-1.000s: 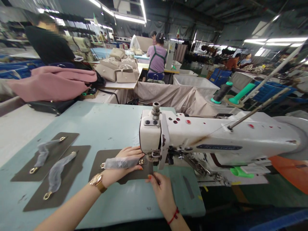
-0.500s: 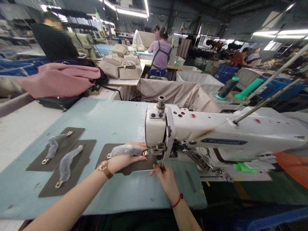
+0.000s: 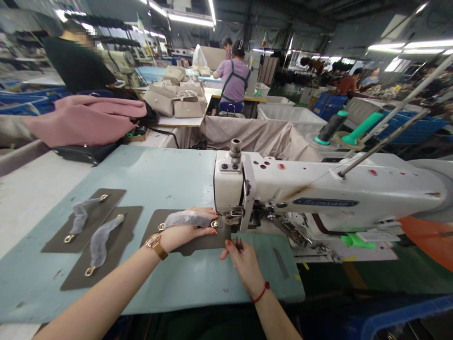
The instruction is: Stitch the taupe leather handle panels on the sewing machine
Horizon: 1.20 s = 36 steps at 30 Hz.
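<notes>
A dark brown leather panel (image 3: 201, 242) with a wrapped handle (image 3: 186, 218) and gold rings lies under the head of a white sewing machine (image 3: 318, 196). My left hand (image 3: 187, 231) presses flat on the panel and handle beside the needle. The fingers of my right hand (image 3: 242, 262) are pinched on a small dark tool at the panel's near right corner. I wear a gold watch on the left wrist and a red cord on the right.
Two more brown panels (image 3: 87, 219) (image 3: 106, 245) with wrapped handles lie to the left on the pale green table (image 3: 159, 179). Pink fabric (image 3: 83, 120) is piled at the back left. Beige bags (image 3: 177, 101) and other workers are farther back. Thread cones (image 3: 331, 127) stand at the right.
The view has shifted slightly. Both hands stay at the panel by the needle, with my right hand edging a little toward the presser foot.
</notes>
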### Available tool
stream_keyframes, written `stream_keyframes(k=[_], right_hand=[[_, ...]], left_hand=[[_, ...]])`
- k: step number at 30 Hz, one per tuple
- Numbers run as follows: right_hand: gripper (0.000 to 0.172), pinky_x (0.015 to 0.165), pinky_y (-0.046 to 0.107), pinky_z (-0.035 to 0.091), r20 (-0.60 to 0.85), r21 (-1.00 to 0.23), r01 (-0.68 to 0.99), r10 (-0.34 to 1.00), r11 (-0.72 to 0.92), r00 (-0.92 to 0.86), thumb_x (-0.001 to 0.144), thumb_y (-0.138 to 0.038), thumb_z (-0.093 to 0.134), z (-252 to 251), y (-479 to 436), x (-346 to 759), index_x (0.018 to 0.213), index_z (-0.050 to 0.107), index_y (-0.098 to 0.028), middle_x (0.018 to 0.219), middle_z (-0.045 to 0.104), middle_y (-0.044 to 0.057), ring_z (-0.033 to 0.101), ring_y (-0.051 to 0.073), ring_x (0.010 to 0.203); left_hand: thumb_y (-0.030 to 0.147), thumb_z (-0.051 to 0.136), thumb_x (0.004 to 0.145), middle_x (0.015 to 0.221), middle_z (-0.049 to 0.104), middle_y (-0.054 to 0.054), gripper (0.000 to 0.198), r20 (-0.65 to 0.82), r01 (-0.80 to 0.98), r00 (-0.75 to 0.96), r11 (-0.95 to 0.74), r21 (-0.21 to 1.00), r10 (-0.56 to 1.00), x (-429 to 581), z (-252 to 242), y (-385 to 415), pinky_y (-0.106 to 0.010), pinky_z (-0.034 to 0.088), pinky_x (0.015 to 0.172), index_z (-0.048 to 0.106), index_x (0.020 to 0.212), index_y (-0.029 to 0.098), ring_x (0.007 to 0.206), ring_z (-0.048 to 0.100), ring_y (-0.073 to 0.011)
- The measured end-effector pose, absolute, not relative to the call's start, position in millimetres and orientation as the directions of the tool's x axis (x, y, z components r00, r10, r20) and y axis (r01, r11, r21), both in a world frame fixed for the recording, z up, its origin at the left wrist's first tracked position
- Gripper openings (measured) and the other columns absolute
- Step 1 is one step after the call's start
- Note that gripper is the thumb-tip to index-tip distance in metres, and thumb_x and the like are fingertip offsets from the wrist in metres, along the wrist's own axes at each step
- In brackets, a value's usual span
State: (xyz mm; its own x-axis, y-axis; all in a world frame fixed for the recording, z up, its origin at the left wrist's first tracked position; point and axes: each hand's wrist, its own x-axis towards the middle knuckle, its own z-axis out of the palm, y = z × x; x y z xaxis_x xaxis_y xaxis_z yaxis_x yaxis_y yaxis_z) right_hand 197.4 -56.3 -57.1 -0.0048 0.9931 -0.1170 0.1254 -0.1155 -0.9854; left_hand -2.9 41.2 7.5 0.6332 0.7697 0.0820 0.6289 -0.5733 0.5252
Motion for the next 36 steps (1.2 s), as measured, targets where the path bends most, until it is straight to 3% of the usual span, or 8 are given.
stream_keyframes(k=[10,16,25,33,36], right_hand=[[0.051,0.058,0.023,0.034,-0.116,-0.991,0.061,0.991,-0.121,0.073,0.088,-0.051,0.052,-68.7,-56.0,186.2,0.051,0.054,-0.016,0.053,0.051,-0.001,0.045,0.011,0.054],[0.048,0.051,0.022,0.031,-0.158,-0.987,0.003,0.986,-0.158,0.061,0.087,-0.049,0.054,-82.1,-53.8,186.2,0.052,0.048,-0.017,0.05,0.047,-0.003,0.04,0.009,0.049],[0.046,0.046,0.022,0.024,-0.184,-0.979,-0.098,0.982,-0.179,0.042,0.088,-0.048,0.054,-86.9,-42.5,185.1,0.055,0.045,-0.018,0.047,0.04,-0.006,0.031,0.007,0.044],[0.043,0.048,0.021,0.029,-0.17,-0.979,-0.13,0.982,-0.159,0.085,0.087,-0.047,0.056,-83.7,-32.5,184.3,0.056,0.05,-0.017,0.045,0.039,-0.007,0.033,0.007,0.043],[0.042,0.052,0.021,0.036,-0.162,-0.98,-0.138,0.979,-0.144,0.127,0.086,-0.044,0.057,-82.6,-29.0,182.8,0.055,0.051,-0.017,0.045,0.04,-0.007,0.037,0.007,0.044]], left_hand=[[0.048,0.052,0.087,0.104,0.069,-0.004,0.033,0.179,0.532,0.717,-0.695,0.483,0.673,-4.7,8.0,44.5,-0.035,0.044,0.097,0.066,0.102,0.022,0.102,0.061,-0.0198],[0.049,0.053,0.086,0.095,0.069,-0.003,0.033,0.161,0.545,0.716,-0.689,0.477,0.679,-4.2,7.3,46.8,-0.034,0.043,0.094,0.067,0.097,0.022,0.099,0.061,-0.0206],[0.049,0.052,0.086,0.083,0.069,-0.001,0.033,0.05,0.549,0.695,-0.574,0.607,0.717,5.0,30.8,55.1,-0.024,0.046,0.076,0.067,0.078,0.021,0.076,0.061,-0.0171],[0.055,0.061,0.074,0.099,0.073,0.001,0.04,-0.186,0.688,0.509,-0.267,0.675,0.84,-1.1,17.2,67.1,-0.024,0.046,0.077,0.072,0.102,0.028,0.089,0.065,-0.0244],[0.051,0.07,0.066,0.095,0.074,0.001,0.038,-0.173,0.636,0.468,-0.194,0.747,0.867,-0.1,16.6,73.7,-0.024,0.047,0.08,0.075,0.093,0.026,0.091,0.065,-0.0258]])
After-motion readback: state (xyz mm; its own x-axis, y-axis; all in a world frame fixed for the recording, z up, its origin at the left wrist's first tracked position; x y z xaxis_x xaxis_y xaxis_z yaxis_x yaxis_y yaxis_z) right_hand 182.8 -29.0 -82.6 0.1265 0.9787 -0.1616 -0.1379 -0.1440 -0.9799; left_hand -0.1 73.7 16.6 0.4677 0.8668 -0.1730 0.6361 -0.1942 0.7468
